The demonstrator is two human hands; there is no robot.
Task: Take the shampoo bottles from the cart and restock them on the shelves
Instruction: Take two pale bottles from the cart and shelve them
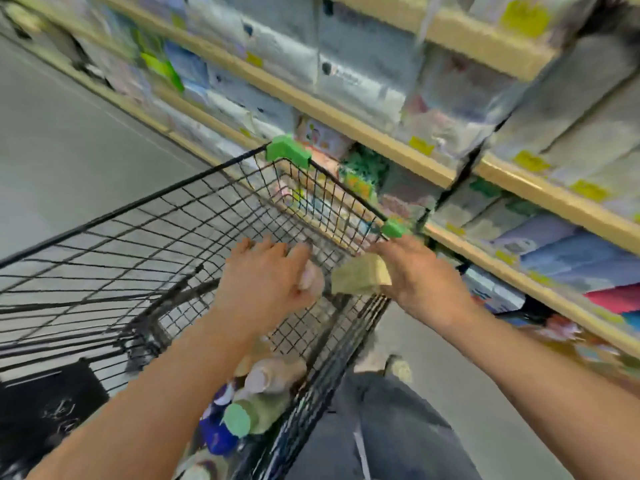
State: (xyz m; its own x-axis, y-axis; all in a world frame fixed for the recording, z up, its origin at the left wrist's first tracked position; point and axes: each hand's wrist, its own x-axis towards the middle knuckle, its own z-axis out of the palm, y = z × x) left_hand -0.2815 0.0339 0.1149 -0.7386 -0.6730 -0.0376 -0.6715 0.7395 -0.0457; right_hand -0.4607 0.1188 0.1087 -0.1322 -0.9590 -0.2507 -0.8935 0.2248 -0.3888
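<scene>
Left hand (pixel 266 275) gripping pale pink bottle (pixel 310 277), right hand (pixel 415 275) gripping yellowish bottle (pixel 360 275) — lying sideways

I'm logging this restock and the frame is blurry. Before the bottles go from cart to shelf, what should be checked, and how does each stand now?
1. Left hand holds pale pink bottle: ok.
2. Right hand holds yellow-green bottle: ok.
3. Both bottles above the cart: ok.
4. Free space on the shelves: cannot tell, blurred.
5. More bottles left in the cart, such as the green-capped bottle: ok.
</scene>
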